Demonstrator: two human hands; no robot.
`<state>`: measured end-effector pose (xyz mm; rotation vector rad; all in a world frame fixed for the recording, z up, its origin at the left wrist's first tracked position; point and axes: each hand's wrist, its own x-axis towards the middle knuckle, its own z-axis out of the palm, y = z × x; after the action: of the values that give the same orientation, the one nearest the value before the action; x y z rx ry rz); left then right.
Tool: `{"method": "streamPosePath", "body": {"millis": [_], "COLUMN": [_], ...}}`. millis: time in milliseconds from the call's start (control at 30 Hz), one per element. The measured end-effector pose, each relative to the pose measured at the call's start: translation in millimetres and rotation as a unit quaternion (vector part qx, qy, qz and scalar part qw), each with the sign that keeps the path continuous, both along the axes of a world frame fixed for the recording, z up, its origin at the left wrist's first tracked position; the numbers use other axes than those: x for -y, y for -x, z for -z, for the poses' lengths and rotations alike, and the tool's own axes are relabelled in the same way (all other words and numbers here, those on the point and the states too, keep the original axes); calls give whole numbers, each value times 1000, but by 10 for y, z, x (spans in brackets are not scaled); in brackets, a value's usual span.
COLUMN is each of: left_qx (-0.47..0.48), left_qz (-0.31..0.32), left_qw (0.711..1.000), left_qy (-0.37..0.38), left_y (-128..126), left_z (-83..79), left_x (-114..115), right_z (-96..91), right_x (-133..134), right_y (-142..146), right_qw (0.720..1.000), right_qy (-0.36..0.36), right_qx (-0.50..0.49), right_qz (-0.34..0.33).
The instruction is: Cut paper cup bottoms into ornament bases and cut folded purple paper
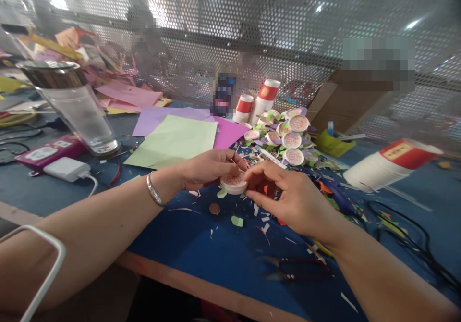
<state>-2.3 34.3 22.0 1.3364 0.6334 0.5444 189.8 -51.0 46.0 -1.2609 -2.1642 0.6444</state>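
Your right hand pinches the near right rim of a white disc between thumb and fingertips, while your left hand closes on its far left side, fingers curled and partly hidden. The disc is held just above the blue counter, near its front edge and amid paper scraps. A green paper tab shows under its near left rim; by appearance, this piece is partly made up. Beyond your hands, a pile of similar discs carrying green and purple paper looks finished. Stacked paper cups and a green sheet remain as stock, though how many pieces are left cannot be told. The disc lies nearly flat, red-printed face up and tipped slightly toward you; being round, it has no clear long axis.
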Motion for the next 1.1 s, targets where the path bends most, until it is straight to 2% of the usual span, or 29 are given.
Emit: {"method": "streamPosePath", "body": {"millis": [267,500,767,900,1100], "left_qx": [-34,-21,53,76,67], "left_qz": [-5,-18,-61,-62,-53], "left_qw": [998,997,996,994,996], "left_qy": [-61,-70,42,40,18], "left_y": [0,-6,23,28,25], "left_z": [-20,-32,-73,-78,-84], "left_x": [7,14,-40,-44,-11], "right_z": [45,39,58,75,92], "right_x": [-11,-14,-36,-72,-92], "right_y": [-5,-1,-40,-38,-5], "right_qw": [999,998,993,989,981], "right_qy": [-27,-46,-50,-21,23], "right_qx": [38,43,-65,-115,-179], "right_qz": [3,1,87,96,65]}}
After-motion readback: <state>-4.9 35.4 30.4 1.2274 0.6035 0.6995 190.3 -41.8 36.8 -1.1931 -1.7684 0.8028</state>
